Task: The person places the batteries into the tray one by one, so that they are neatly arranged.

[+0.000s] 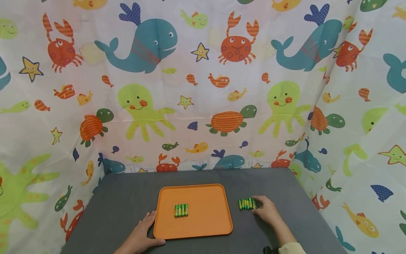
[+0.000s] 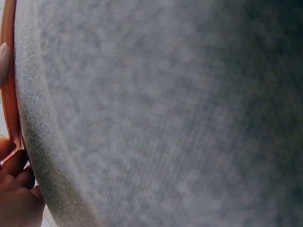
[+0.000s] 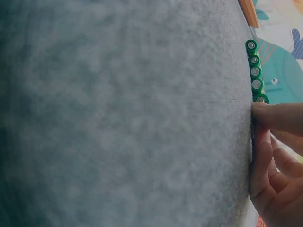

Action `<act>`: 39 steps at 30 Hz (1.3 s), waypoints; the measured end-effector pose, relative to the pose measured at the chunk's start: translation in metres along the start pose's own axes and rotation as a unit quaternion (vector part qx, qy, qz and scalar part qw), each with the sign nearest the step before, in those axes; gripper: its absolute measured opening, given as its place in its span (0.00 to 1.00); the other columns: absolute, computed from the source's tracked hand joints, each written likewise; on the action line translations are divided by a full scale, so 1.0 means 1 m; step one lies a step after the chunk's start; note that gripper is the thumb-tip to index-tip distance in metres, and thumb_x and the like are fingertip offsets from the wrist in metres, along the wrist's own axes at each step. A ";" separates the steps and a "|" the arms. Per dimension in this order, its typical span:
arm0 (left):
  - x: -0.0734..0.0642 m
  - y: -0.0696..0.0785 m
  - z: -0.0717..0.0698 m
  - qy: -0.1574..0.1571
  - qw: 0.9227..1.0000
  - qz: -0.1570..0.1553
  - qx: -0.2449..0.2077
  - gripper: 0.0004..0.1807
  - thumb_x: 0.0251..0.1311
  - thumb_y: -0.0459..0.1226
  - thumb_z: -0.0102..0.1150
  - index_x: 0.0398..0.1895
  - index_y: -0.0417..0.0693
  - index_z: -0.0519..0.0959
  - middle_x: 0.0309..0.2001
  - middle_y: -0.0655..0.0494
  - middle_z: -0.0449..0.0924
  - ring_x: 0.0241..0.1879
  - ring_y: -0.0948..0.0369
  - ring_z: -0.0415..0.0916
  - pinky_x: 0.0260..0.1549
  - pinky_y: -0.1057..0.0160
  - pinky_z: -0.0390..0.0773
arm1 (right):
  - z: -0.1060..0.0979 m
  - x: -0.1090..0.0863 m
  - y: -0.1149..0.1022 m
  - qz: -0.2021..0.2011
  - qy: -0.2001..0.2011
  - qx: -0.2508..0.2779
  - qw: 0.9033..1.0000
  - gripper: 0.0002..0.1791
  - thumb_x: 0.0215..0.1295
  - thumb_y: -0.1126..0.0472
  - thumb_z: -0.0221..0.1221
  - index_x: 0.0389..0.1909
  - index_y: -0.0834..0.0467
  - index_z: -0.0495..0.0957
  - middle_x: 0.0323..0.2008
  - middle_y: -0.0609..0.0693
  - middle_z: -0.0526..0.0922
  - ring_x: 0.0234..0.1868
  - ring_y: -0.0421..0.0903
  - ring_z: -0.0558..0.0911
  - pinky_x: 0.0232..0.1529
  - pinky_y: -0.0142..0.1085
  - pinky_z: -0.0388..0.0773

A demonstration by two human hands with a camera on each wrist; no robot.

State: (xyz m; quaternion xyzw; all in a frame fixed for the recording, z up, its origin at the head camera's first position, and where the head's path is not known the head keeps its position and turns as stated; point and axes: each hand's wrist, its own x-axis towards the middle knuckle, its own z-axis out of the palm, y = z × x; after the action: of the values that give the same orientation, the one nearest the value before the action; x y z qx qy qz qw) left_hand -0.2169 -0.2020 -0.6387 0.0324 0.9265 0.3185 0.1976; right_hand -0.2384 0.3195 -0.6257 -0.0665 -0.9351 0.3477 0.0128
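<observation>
In the head view an orange tray (image 1: pixel 206 225) lies on the table, bearing a tidy row of several green-and-yellow batteries (image 1: pixel 181 210) left of its middle. My left hand (image 1: pixel 141 233) is spread at the tray's near left corner, fingers along the left side and thumb at the front edge. To the right of the tray, more batteries (image 1: pixel 245 204) lie side by side on the tabletop. My right hand (image 1: pixel 266 210) pinches the rightmost battery of that row between thumb and finger. The right wrist view shows the row's round ends (image 3: pixel 255 72) beside the thumb (image 3: pixel 270 116).
A dark grey cloth (image 1: pixel 127 197) covers the table. Behind and on both sides hangs a white curtain (image 1: pixel 196 123) printed with sea animals. At the lower right, a dark strap (image 1: pixel 270 250) sits at the right wrist, beside a pale sleeve (image 1: pixel 291 248).
</observation>
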 end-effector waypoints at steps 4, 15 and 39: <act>0.001 0.000 0.000 0.000 1.000 0.003 -0.002 0.72 0.33 0.67 0.78 0.80 0.44 0.55 0.78 0.40 0.54 0.78 0.36 0.45 0.72 0.29 0.44 | -0.002 0.001 0.001 0.008 -0.010 -0.008 1.000 0.30 0.51 0.67 0.74 0.59 0.62 0.81 0.58 0.63 0.78 0.28 0.43 0.78 0.29 0.39 0.76; -0.002 0.000 0.001 -0.004 1.000 0.015 -0.007 0.70 0.35 0.66 0.78 0.80 0.42 0.56 0.78 0.40 0.55 0.78 0.36 0.45 0.71 0.26 0.43 | -0.011 -0.008 -0.005 0.022 -0.002 0.005 1.000 0.33 0.49 0.63 0.77 0.58 0.65 0.80 0.55 0.67 0.79 0.48 0.59 0.86 0.48 0.53 0.83; -0.004 0.003 -0.003 -0.012 1.000 0.016 -0.017 0.68 0.38 0.62 0.78 0.80 0.42 0.56 0.78 0.39 0.55 0.78 0.37 0.45 0.72 0.28 0.43 | -0.015 -0.021 -0.072 -0.019 0.014 0.085 0.996 0.29 0.52 0.65 0.76 0.58 0.62 0.82 0.52 0.61 0.81 0.36 0.44 0.87 0.30 0.36 0.85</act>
State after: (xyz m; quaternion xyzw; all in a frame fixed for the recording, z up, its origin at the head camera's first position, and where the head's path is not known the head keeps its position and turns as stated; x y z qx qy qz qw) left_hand -0.2143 -0.2024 -0.6332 0.0481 0.9180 0.3367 0.2042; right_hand -0.2249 0.2726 -0.5670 -0.0522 -0.9032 0.4243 0.0386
